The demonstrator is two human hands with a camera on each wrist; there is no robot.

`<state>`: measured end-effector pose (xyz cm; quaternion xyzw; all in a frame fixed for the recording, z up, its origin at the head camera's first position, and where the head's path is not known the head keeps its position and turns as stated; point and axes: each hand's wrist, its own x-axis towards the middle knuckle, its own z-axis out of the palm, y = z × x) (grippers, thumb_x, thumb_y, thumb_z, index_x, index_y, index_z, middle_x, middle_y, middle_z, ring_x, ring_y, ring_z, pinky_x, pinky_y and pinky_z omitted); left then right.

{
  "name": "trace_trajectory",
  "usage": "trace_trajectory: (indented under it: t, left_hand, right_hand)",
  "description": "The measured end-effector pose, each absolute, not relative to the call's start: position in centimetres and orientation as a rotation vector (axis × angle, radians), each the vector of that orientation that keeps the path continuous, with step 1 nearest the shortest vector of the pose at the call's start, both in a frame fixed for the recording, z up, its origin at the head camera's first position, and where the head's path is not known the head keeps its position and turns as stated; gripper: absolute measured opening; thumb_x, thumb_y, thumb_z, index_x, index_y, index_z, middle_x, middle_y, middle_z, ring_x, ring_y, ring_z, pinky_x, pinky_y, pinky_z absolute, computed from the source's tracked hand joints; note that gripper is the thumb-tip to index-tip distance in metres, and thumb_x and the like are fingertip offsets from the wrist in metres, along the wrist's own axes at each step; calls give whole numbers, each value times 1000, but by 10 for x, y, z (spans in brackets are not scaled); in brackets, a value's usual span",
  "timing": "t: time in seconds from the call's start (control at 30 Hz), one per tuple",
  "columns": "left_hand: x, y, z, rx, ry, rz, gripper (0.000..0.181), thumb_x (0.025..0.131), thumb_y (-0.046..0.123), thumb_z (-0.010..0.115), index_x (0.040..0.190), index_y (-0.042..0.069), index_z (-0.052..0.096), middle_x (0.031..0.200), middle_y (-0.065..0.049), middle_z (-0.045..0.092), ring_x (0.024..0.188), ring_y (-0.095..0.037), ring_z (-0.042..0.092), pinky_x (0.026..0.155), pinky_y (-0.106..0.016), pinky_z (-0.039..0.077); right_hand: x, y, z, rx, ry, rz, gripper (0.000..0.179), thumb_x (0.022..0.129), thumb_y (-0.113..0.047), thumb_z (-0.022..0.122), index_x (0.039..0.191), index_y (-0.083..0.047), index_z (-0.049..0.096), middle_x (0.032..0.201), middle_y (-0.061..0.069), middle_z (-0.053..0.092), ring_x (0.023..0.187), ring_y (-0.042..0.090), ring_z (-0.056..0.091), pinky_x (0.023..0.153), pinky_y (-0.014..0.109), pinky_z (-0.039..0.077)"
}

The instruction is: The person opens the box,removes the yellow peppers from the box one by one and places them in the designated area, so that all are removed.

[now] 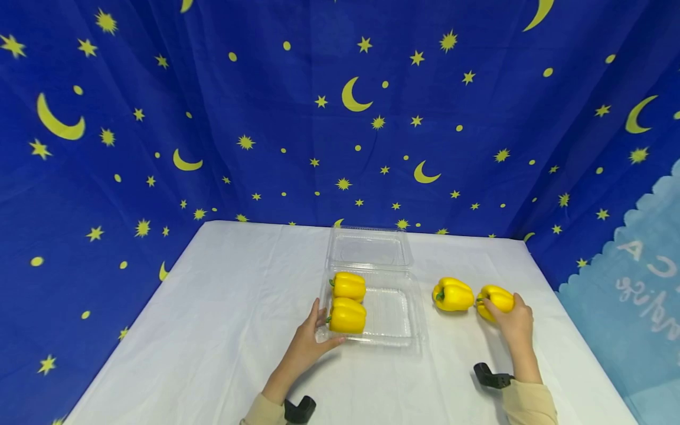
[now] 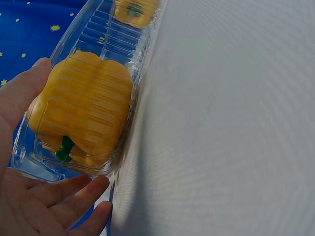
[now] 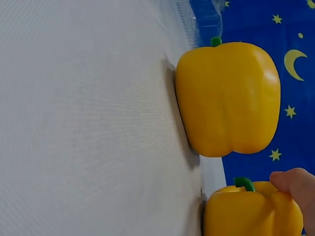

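Note:
A clear plastic clamshell container (image 1: 395, 313) lies opened on the table, its lid (image 1: 369, 248) folded back away from me. Inside its left half sit two yellow bell peppers, a far one (image 1: 349, 286) and a near one (image 1: 347, 317), green stems facing left. My left hand (image 1: 305, 343) rests at the near left corner, thumb along the front rim and fingers spread beside the left wall. To the right, my right hand (image 1: 516, 323) grips another yellow bell pepper (image 1: 495, 295) between thumb and fingers. Beside it another loose bell pepper (image 3: 229, 98) lies on the cloth.
White cloth (image 1: 228, 307) covers the table. Blue curtains (image 1: 297, 77) with yellow stars and moons rise behind and at the sides. A light blue panel with lettering (image 1: 637, 295) hangs at the right edge.

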<state>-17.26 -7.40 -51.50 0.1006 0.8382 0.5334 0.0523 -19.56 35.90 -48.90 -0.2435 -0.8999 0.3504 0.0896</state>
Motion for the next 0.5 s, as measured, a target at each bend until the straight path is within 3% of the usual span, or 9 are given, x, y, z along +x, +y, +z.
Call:
trace_trajectory:
  t: [0.5]
  left_hand:
    - [-173,-74,-515,301,2554,1608,108,78,42,76,151,-3,9,146,-24,41,128,-39,49,108,-61,33]
  right_hand:
    - [-190,350,-483,-713,-2558,997,76,90,-22,62,141,18,23,138,45,27,130,56,27,112,61,24]
